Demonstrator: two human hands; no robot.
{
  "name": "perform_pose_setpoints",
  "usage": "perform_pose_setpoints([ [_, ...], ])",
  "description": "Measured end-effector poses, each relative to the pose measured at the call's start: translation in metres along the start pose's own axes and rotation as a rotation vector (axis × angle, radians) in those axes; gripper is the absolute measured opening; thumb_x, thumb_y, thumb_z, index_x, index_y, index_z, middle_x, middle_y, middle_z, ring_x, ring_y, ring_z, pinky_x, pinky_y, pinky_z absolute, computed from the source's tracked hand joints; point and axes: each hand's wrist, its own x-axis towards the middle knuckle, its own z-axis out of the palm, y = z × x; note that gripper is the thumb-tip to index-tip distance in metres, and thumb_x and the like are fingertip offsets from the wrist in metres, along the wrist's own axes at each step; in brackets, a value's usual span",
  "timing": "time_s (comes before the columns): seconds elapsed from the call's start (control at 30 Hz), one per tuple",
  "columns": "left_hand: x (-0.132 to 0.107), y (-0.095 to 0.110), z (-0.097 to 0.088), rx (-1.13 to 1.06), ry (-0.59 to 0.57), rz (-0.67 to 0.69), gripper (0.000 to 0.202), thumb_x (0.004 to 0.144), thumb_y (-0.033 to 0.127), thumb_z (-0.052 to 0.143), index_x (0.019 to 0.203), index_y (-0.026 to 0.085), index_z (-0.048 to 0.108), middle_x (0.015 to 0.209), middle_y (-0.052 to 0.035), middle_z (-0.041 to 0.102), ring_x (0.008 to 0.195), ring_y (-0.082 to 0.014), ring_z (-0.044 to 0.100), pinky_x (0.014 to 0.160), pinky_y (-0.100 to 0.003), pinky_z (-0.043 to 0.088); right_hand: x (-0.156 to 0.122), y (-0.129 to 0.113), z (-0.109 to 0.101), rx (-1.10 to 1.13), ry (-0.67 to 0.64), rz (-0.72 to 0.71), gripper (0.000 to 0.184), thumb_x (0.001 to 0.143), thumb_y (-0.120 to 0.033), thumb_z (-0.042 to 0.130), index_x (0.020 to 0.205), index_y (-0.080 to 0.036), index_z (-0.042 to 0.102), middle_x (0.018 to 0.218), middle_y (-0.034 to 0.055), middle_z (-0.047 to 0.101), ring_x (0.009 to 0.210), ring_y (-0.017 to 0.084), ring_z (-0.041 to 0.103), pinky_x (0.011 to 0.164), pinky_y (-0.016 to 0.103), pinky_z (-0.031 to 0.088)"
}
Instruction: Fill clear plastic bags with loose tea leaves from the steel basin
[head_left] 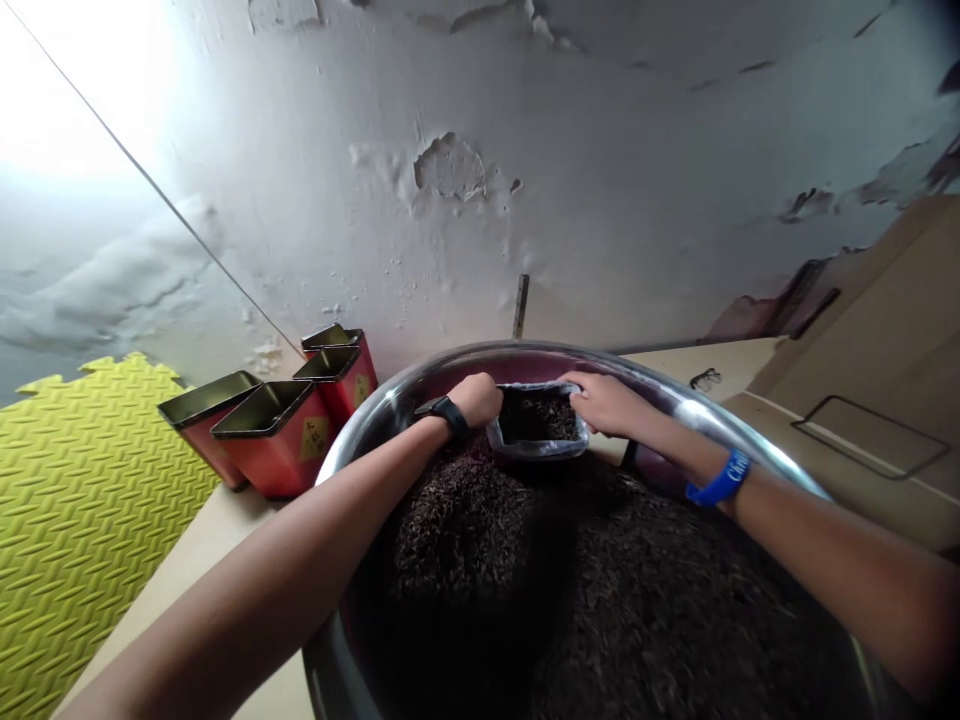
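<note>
A tin [535, 455] lined with a clear plastic bag [551, 447] sits inside the big metal basin [420, 376], near its far rim. Dark loose tea leaves [540, 408] fill much of the lined tin. My left hand [478, 400], with a black watch at the wrist, is closed on the bag's left edge. On the opposite side, my right hand [606, 403] grips the right edge of the bag, fingers bent over it. A blue wristband [718, 478] circles my right wrist. More dark tea leaves [480, 530] are heaped across the basin below my hands.
Several open red tins [274, 440] stand left of the basin on a pale tabletop [172, 580]. A yellow foam mat [82, 500] lies farther left. At the right are a cardboard box [885, 330] and a pair of glasses [705, 379]. A peeling wall [337, 200] rises behind.
</note>
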Motion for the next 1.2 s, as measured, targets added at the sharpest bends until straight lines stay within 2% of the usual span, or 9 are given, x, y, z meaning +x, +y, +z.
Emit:
perform_pose_setpoints([
  [0.1,0.003,-0.001,-0.006,-0.056,-0.017,-0.055,0.032,0.083,0.028,0.042,0.061,0.011,0.058,0.058,-0.0090,0.057,0.062,-0.0175,0.056,0.057,-0.025,0.040,0.003,-0.004,-0.007,0.076,0.148,0.036,0.035,0.078,-0.020,0.038,0.104,-0.019,0.061,0.065,0.0020,0.063,0.045,0.012,0.050,0.048,0.025,0.037],
  [0.3,0.010,-0.011,0.008,-0.156,-0.042,-0.127,0.043,0.085,0.039,0.038,0.056,0.013,0.055,0.049,-0.0036,0.050,0.050,-0.0133,0.049,0.049,-0.024,0.035,0.006,0.002,-0.002,0.065,0.171,0.024,0.035,0.082,-0.027,0.038,0.108,-0.018,0.061,0.073,0.0036,0.065,0.055,0.014,0.054,0.056,0.027,0.041],
  [0.47,0.007,-0.012,0.014,-0.199,0.025,-0.039,0.029,0.083,0.031,0.039,0.071,0.014,0.059,0.060,-0.0008,0.056,0.053,-0.0104,0.050,0.049,-0.020,0.035,-0.020,-0.027,-0.009,0.046,0.478,-0.152,0.030,0.087,-0.029,0.036,0.096,-0.018,0.062,0.078,0.0055,0.064,0.067,0.016,0.057,0.067,0.029,0.043],
  [0.53,0.005,-0.010,0.014,-0.193,0.025,-0.038,0.025,0.080,0.028,0.041,0.071,0.014,0.060,0.059,-0.0010,0.057,0.051,-0.0103,0.049,0.047,-0.020,0.034,-0.036,-0.049,0.001,0.125,0.308,-0.411,0.031,0.089,-0.029,0.035,0.106,-0.017,0.058,0.084,0.0053,0.064,0.071,0.015,0.057,0.071,0.028,0.044],
  [0.6,0.004,-0.007,0.013,-0.167,0.046,-0.040,0.024,0.077,0.026,0.044,0.066,0.013,0.060,0.057,-0.0022,0.056,0.051,-0.0109,0.048,0.047,-0.020,0.033,-0.048,-0.066,0.020,0.126,-0.076,-0.697,0.034,0.088,-0.036,0.041,0.112,-0.020,0.057,0.096,0.0055,0.064,0.084,0.016,0.058,0.079,0.029,0.045],
  [0.77,0.002,-0.009,-0.002,-0.083,0.148,-0.015,0.026,0.077,0.026,0.042,0.065,0.013,0.061,0.061,-0.0046,0.059,0.058,-0.0136,0.052,0.053,-0.022,0.036,-0.057,-0.061,0.065,0.011,-0.465,-0.644,0.064,0.082,-0.054,0.046,0.133,-0.016,0.042,0.136,0.0134,0.042,0.122,0.028,0.040,0.101,0.041,0.032],
  [0.87,0.004,-0.016,-0.011,-0.025,0.195,-0.035,0.026,0.077,0.026,0.042,0.069,0.012,0.063,0.067,-0.0075,0.062,0.064,-0.0162,0.055,0.057,-0.023,0.038,-0.050,-0.050,0.064,0.003,-0.559,-0.578,0.072,0.080,-0.058,0.046,0.137,-0.015,0.036,0.142,0.0135,0.033,0.129,0.029,0.030,0.106,0.042,0.025],
  [1.07,0.011,-0.025,-0.009,0.012,0.176,-0.063,0.027,0.076,0.027,0.041,0.071,0.012,0.063,0.070,-0.0098,0.064,0.065,-0.0178,0.058,0.059,-0.023,0.041,-0.047,-0.023,0.027,0.058,-0.598,-0.467,0.075,0.079,-0.061,0.045,0.137,-0.015,0.035,0.140,0.0133,0.036,0.126,0.026,0.035,0.105,0.040,0.026],
  [1.2,0.012,-0.024,-0.008,0.004,0.154,-0.041,0.028,0.077,0.029,0.041,0.072,0.013,0.063,0.073,-0.0116,0.065,0.070,-0.0212,0.060,0.063,-0.026,0.043,-0.074,0.027,0.009,-0.016,-0.445,-0.171,0.069,0.081,-0.060,0.041,0.133,-0.014,0.041,0.136,0.0137,0.042,0.123,0.027,0.040,0.104,0.042,0.029],
])
